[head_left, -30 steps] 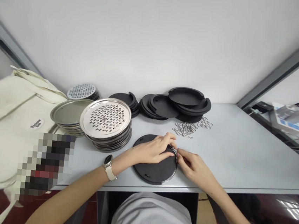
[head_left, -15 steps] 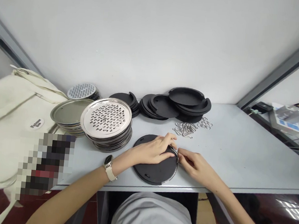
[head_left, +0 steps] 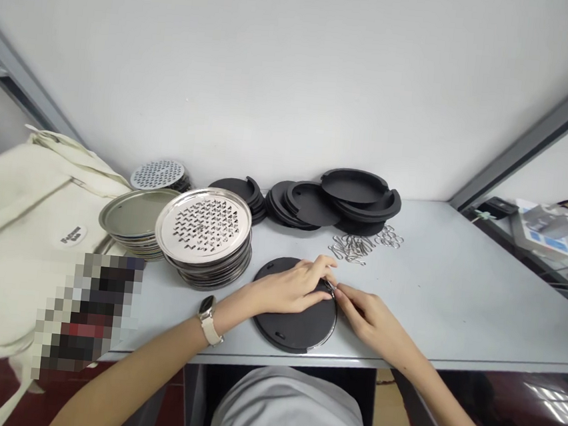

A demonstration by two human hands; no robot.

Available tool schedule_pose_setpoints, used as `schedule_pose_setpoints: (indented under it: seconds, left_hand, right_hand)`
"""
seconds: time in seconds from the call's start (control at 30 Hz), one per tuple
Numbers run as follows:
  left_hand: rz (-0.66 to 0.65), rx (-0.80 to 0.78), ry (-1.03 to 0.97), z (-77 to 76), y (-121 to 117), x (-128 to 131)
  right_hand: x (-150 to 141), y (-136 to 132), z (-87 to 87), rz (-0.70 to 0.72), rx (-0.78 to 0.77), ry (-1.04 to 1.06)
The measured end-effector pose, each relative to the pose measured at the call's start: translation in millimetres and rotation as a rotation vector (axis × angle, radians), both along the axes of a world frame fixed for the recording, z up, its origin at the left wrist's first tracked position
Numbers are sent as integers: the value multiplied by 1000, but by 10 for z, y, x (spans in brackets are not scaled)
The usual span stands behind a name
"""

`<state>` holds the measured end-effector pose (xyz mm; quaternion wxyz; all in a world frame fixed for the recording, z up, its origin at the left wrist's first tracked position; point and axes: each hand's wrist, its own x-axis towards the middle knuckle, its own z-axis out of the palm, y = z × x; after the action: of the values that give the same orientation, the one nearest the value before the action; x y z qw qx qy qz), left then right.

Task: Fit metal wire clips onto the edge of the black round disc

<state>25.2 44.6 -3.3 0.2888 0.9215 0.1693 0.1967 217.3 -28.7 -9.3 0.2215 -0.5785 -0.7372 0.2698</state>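
Note:
A black round plate [head_left: 293,324] with two small slots lies flat near the table's front edge. A shiny metal rim shows along its right side. My left hand [head_left: 297,286] rests across the top, holding the plate down, with its fingers bent at the upper right edge and the thumb lying on the surface. Between those fingers and my right hand is a small metal clip [head_left: 330,286], mostly covered. My right hand [head_left: 362,312] pinches at this clip, thumb and index finger together on the plate's right edge. Loose metal clips [head_left: 353,248] and metal rings [head_left: 391,237] lie just beyond.
Stacked metal grater plates [head_left: 205,225] stand to the left, beside a stack of olive-coloured discs [head_left: 138,212]. Further back is another grater disc [head_left: 158,174]. Black round holders [head_left: 354,185] are piled by the wall. A cream bag [head_left: 21,234] covers the left end.
My right fingertips have shifted slightly up and left along the plate's edge, covering more of the clip. My left hand and the plate stay nearly where they were.

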Motion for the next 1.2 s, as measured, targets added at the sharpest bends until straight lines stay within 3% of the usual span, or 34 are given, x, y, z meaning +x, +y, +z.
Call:
schedule_pose_setpoints:
  seconds: [0.23,0.77,1.0,1.2]
  left_hand:
    - [-6,-14,-4,-14,9,5]
    - [-17,106,20,62,-19,-9]
    - [-57,69,-27,94,-19,0]
    - [-43,166,10,108,-24,11]
  right_hand:
    - [-48,-45,25,-2,23,25]
    - [49,12,-125,-1,15,93]
    - [52,24,-155,-6,17,148]
    - [70,23,-148,-12,23,187]
